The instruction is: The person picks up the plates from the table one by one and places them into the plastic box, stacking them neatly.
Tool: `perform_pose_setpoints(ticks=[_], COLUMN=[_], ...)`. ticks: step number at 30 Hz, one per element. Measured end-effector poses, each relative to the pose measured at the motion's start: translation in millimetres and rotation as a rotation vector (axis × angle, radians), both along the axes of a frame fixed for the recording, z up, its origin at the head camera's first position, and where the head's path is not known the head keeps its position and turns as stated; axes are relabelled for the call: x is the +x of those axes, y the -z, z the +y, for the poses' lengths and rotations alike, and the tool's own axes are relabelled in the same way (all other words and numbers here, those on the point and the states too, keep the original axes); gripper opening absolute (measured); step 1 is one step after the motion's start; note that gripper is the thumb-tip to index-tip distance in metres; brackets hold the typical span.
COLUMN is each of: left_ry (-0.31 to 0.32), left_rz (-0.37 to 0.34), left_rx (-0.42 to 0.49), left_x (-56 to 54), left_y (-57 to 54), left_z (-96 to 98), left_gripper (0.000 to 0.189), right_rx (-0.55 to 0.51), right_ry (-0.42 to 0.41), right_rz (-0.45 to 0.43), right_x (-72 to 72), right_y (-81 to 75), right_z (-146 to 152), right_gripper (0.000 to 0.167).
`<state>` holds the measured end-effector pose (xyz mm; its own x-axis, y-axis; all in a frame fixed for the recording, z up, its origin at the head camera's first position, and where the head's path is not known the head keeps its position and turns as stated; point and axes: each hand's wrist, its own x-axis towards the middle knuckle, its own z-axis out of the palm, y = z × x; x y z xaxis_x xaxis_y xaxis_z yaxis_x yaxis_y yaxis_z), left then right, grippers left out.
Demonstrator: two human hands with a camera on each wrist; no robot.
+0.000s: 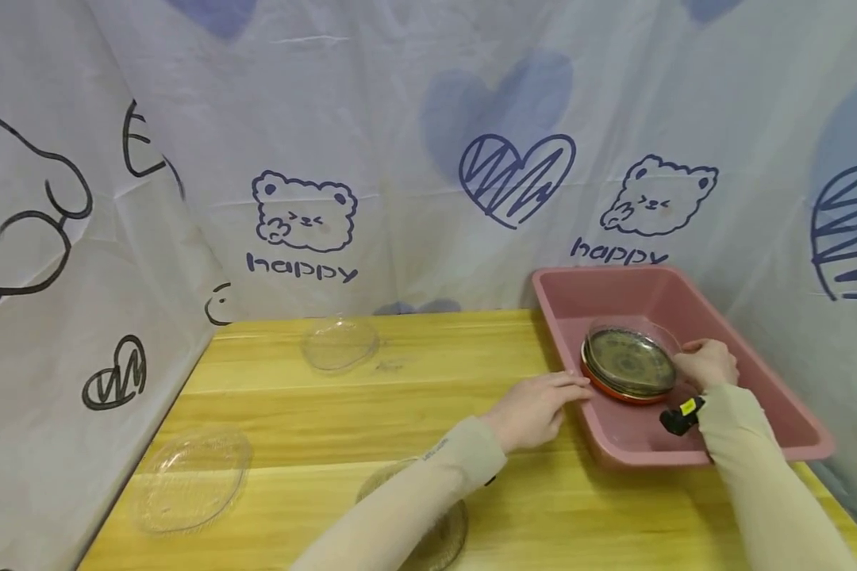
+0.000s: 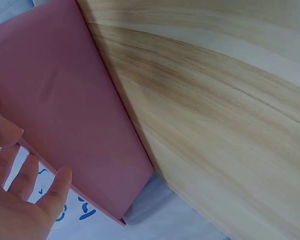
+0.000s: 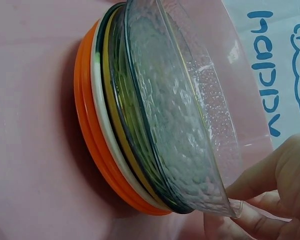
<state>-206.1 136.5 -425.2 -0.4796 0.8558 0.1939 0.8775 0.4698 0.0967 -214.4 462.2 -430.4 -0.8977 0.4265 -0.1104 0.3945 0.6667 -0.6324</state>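
Observation:
A stack of round dishes [image 3: 97, 125] sits inside a pink basin [image 1: 778, 420], with orange at the bottom, then pale, yellowish and dark-rimmed greenish layers. On top is a clear textured dish [image 3: 175, 105], tilted against the stack. My right hand [image 1: 707, 363] pinches that clear dish by its rim between thumb and fingers. At the basin's left side, my left hand [image 1: 536, 408] touches the rim with outstretched fingers [image 2: 55, 192]. The left wrist view shows the basin's outer wall [image 2: 75, 110] and these spread fingertips along its edge.
Two clear dishes lie on the wooden table, a small dish [image 1: 339, 345] at the back and a larger dish [image 1: 193, 480] at front left. A brownish clear dish [image 1: 446, 535] is partly hidden under my left forearm. A printed cloth [image 1: 400, 159] hangs behind the table.

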Motion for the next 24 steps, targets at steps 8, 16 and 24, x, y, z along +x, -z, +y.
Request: perform_pose_setpoints(ticks=[8,16,24], left_ry=[0.015,-0.041,-0.137], left_rz=[-0.092,-0.257,-0.394], left_rx=[0.020,0.083,0.105], left_x=[-1.0,-9.3,-23.1], left_y=[-5.8,-15.9,-20.5], left_z=[-5.0,-37.7,-97.4], left_gripper=[0.054,0.051,0.042], right_rx=[0.038,0.057,0.039], right_ry=[0.030,0.073,-0.058], right_rz=[0.035,0.286,0.468], right_x=[-0.9,-5.9,-0.4], right_y=[0.4,-11.9,-53.6], right_z=[-3,-29,-85], right_gripper=[0.058,0.047,0.034])
